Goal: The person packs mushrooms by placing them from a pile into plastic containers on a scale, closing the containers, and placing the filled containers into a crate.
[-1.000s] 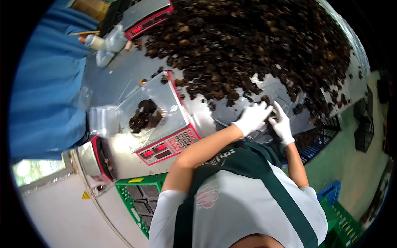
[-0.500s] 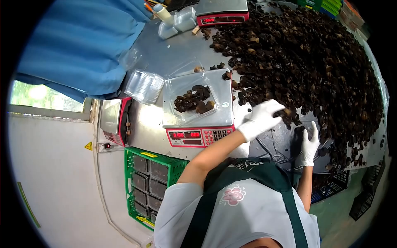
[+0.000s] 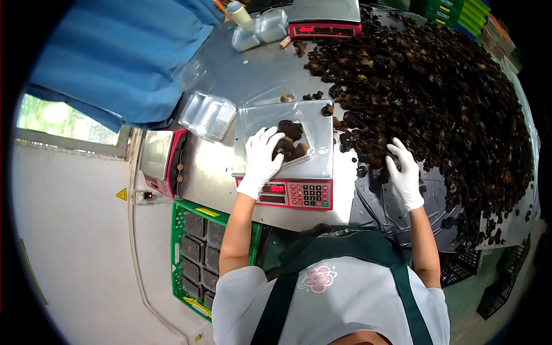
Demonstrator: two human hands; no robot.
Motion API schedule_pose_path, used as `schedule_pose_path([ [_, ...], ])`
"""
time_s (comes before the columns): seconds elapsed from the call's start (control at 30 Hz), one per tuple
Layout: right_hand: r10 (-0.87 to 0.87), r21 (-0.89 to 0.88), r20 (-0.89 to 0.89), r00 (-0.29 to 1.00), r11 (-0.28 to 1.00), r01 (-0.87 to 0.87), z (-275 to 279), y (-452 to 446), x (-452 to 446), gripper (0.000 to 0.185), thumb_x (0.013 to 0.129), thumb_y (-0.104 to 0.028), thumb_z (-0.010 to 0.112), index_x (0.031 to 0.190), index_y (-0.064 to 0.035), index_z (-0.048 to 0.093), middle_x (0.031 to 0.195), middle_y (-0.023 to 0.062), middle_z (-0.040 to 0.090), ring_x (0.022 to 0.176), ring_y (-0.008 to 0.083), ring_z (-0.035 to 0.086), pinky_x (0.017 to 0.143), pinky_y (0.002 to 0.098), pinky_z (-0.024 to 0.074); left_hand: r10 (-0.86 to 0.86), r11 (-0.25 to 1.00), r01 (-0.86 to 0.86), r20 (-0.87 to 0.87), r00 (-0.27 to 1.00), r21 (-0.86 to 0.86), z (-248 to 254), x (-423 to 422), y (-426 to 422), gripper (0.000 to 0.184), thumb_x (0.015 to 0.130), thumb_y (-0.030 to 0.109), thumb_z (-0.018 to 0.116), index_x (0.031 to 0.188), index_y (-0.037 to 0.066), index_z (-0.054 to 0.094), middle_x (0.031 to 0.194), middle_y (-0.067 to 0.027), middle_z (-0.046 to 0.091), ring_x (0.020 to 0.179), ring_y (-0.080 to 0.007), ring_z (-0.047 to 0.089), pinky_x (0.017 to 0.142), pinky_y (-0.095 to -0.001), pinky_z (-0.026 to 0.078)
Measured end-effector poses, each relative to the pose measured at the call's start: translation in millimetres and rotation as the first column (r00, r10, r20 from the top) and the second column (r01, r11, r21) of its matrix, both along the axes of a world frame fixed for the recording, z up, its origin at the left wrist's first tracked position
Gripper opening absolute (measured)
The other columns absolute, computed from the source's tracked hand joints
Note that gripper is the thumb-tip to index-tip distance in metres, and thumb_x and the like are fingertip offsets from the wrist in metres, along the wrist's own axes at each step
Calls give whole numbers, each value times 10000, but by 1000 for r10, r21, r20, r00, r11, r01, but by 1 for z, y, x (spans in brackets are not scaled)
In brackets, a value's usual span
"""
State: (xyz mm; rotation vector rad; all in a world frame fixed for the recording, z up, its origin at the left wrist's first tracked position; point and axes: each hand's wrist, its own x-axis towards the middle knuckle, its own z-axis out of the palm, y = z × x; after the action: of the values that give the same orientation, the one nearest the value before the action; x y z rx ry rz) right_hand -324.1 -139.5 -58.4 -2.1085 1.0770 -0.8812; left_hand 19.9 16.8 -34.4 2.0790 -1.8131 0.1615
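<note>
Dark fungus-like pieces lie heaped on a metal desk across the upper right of the frame, with a small batch in a clear tray near the center. At upper left, a blue curtain hangs over part of a window. Below and to its right, a red-edged scale stands near the wall, above a green crate filled with lidded boxes. Nested clear containers sit on the desk to the left of center.

At center, a worker's gloved left hand reaches over the tray, which rests on a digital scale with a lit red display. The left fingers are parted and gently bent beside the pieces; whether they grip any cannot be told. Another scale stands at the top, right of center. Below, the worker wears a dark green apron over a pale shirt.

Right of center, the gloved right hand hovers at the heap's lower edge, above a dark sheet, thumb and fingers apart around no visible piece.
</note>
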Motion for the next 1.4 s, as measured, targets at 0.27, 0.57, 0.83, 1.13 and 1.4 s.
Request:
schedule_pose_path([
  [0.27,319,-109,-216,923,931,-348,39,-36,142,386,801,-190,672,1164,-91,588,1245,99,581,1024,292,582,858,363,511,-7,1000,11,-488,873,6,38,9,9,742,644,164,743,1343,160,495,1460,-87,390,1356,-314,329,1117,-429,286],
  [0.57,261,-239,-136,956,928,-287,-1,-58,172,164,786,-59,593,928,-61,674,877,123,677,804,286,627,699,363,522,88,916,-348,-747,660,-200,39,50,42,365,800,66,671,1163,66,633,1299,-95,560,1188,-203,535,993,-336,433],
  [0.83,-109,776,577,809,381,-502,29,-64,127,361,961,-311,435,1122,-44,617,1045,58,672,789,133,614,642,231,493,172,854,-505,-850,498,-123,32,65,65,266,874,90,641,1124,-2,645,1128,-77,654,988,-138,616,884,-270,486],
  [1.13,426,172,-14,905,892,-418,53,-20,168,433,764,-269,762,1115,-39,654,984,99,704,765,191,654,749,294,521,218,855,-518,-886,408,-28,32,62,66,257,886,88,640,1134,22,660,1057,-31,662,937,-87,589,875,-232,462],
  [1.4,428,-68,-69,901,899,-432,44,3,179,152,788,-112,692,938,-94,707,724,70,661,623,179,643,597,274,506,205,865,-502,-901,382,-17,22,66,61,246,889,86,638,1124,19,662,1035,-32,658,921,-90,587,864,-232,466],
])
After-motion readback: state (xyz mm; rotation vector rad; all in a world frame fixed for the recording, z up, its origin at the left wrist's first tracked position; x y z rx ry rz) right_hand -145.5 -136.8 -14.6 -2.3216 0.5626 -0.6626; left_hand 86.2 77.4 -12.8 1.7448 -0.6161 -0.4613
